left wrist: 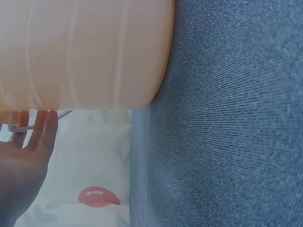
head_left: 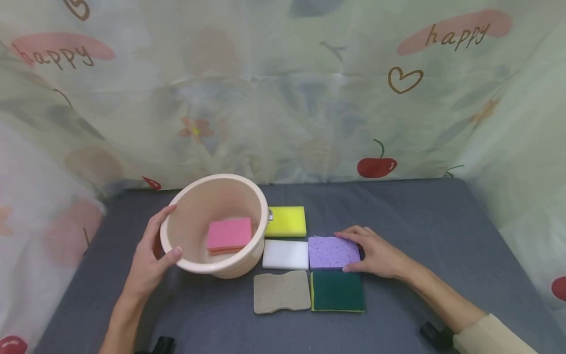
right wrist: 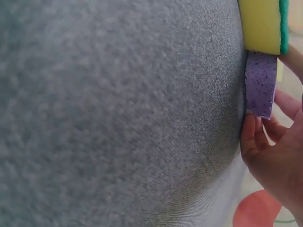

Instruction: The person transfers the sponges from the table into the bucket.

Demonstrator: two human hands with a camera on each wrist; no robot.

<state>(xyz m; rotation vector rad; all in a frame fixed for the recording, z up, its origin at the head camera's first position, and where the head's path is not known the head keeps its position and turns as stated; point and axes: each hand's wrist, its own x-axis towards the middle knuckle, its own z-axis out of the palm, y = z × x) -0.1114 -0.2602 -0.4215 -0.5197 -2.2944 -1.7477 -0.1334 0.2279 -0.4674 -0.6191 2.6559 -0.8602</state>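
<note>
A cream bucket (head_left: 247,263) leans a little toward me on the left of the table. My left hand (head_left: 148,260) grips it, thumb at the front of the rim and fingers along its left side. In the left wrist view, fingertips (left wrist: 49,120) meet the ribbed wall beside the handle. Inside lies a pink sponge (head_left: 230,233) with an orange layer below. My right hand (head_left: 378,255) holds the purple sponge (head_left: 331,253) by its right end, thumb at the near edge and fingers at the far edge. In the right wrist view the purple sponge (right wrist: 260,85) sits low on the cloth.
Around the purple sponge lie a white sponge (head_left: 285,254), a grey notched sponge (head_left: 282,293) and a green-topped scouring sponge (head_left: 337,291). Behind the white one is a yellow sponge (head_left: 286,221), partly covered by the bucket. A printed curtain (head_left: 283,123) hangs behind the dark cloth-covered table (head_left: 411,211).
</note>
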